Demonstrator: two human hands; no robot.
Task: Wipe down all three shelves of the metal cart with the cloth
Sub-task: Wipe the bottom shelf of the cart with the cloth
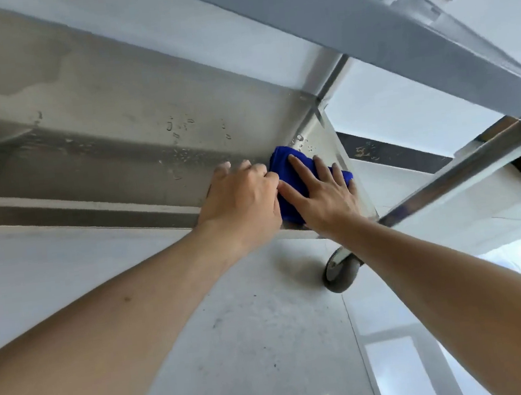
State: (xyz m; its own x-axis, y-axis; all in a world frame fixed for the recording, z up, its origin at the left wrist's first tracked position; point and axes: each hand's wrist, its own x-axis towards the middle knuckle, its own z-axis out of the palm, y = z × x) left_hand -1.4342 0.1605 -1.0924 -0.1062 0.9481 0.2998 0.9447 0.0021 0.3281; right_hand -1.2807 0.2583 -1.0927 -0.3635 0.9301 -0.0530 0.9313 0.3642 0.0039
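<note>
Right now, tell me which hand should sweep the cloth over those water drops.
Probably the right hand: it lies flat on the blue cloth in the shelf corner. The left hand only touches the cloth's edge. The drops sit just beyond.

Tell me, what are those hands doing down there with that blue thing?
A person is wiping the bottom shelf of a metal cart with a blue cloth. The right hand lies flat on the cloth, pressing it into the shelf's corner beside the cart's leg. The left hand rests on the shelf's front edge, right next to the cloth. Water drops sit on the shelf farther in, so that part looks not yet dried. A caster wheel stands on the floor below.
</note>
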